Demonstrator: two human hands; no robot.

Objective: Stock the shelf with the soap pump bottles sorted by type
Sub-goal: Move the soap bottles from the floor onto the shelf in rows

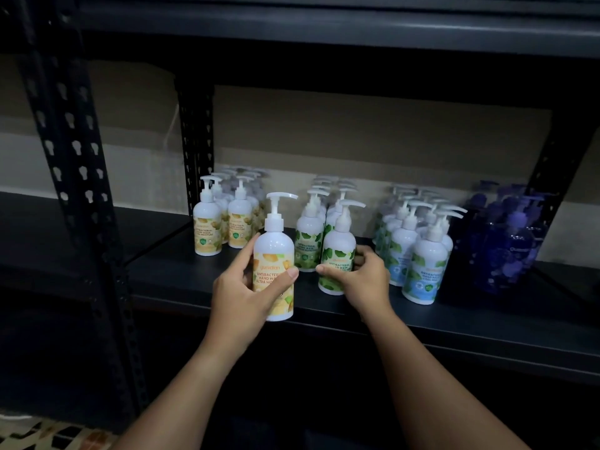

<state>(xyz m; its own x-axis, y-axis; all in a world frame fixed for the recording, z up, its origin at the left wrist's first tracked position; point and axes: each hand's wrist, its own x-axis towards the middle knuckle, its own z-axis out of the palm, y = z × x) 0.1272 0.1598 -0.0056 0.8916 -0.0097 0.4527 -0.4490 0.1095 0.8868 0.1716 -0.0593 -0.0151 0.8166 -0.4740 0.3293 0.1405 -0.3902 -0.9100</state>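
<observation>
Shelf [194, 287] holds four groups. Left hand [240, 287] wraps yellow bottle [274, 271], front edge, 5 o'clock of yellow group [224, 222]. Right hand [363, 277] wraps green bottle [336, 254], fronting green group [316, 222]. Risk: elbow swing topples blue row [418, 248].

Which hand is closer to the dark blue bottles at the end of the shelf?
The right hand. It grips a green-label bottle, with only the light-blue-label group between it and the dark blue bottles. The left hand holds a yellow-label bottle farther left.
</observation>
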